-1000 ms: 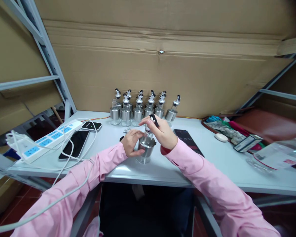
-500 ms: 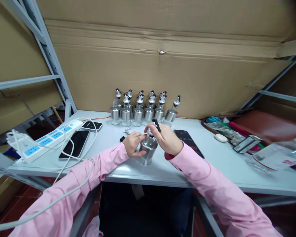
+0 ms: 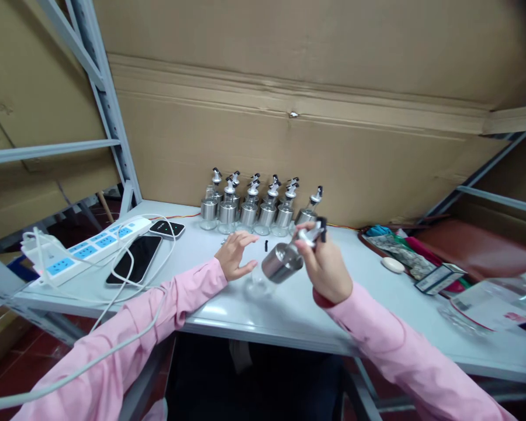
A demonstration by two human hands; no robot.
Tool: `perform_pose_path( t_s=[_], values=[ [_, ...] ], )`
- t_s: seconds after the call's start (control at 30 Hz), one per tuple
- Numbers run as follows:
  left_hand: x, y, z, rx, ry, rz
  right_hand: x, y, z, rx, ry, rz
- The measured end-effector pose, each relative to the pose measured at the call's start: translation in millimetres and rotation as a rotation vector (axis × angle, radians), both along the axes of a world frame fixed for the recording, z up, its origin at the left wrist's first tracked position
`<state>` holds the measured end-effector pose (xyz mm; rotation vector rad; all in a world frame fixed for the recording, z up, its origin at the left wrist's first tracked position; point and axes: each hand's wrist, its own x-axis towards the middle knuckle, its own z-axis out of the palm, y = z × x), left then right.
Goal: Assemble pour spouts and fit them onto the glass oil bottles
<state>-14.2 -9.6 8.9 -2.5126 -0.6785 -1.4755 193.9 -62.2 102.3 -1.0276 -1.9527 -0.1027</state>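
My right hand (image 3: 329,266) grips an oil bottle (image 3: 282,263) by its neck, just below the black-tipped pour spout. The glass bottle has a brushed metal sleeve and is tilted, its base pointing down and left over the table. My left hand (image 3: 236,255) is beside it on the left, fingers apart and holding nothing. A small black piece (image 3: 266,245) lies on the table between the hands. Behind them stand several similar oil bottles (image 3: 249,213) in rows, most with spouts; the front left one (image 3: 209,210) shows no metal spout.
On the left of the table (image 3: 403,316) are a power strip (image 3: 94,245), a dark phone (image 3: 135,260), a small black device (image 3: 166,228) and loose white cables. At right lie a white oval object (image 3: 393,265), a small box (image 3: 439,278) and a clear plastic bottle (image 3: 495,301). Cardboard (image 3: 307,152) walls the back.
My right hand has lifted the oil bottle off the table and tilted it, moving right. My left hand has let go of it. The view has shifted slightly.
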Motion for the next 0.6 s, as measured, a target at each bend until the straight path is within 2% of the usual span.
perform_pose_path(
  t_s=[0.1, 0.17, 0.23, 0.37, 0.47, 0.6],
  values=[
    [-4.9, 6.5, -2.7, -0.078, 0.052, 0.160, 17.5, 26.3, 14.7, 0.038, 0.148, -0.121],
    [-7.1, 10.1, -5.6, -0.163, 0.094, 0.233, 30.3, 49.3, 18.2, 0.051, 0.150, -0.196],
    [-7.9, 12.6, -8.7, -0.238, 0.121, 0.264, 41.4, 73.3, 13.6, -0.002, 0.110, -0.240],
    [-7.1, 14.4, -12.4, -0.308, 0.208, 0.264, 53.5, 114.8, -7.8, -0.150, 0.084, -0.301],
    [-7.1, 15.0, -13.2, -0.302, 0.226, 0.280, 57.5, 136.5, -17.3, -0.221, 0.024, -0.309],
    [-7.7, 16.8, -15.1, -0.305, 0.213, 0.279, 68.7, 156.2, -20.6, -0.285, 0.014, -0.307]
  ],
)
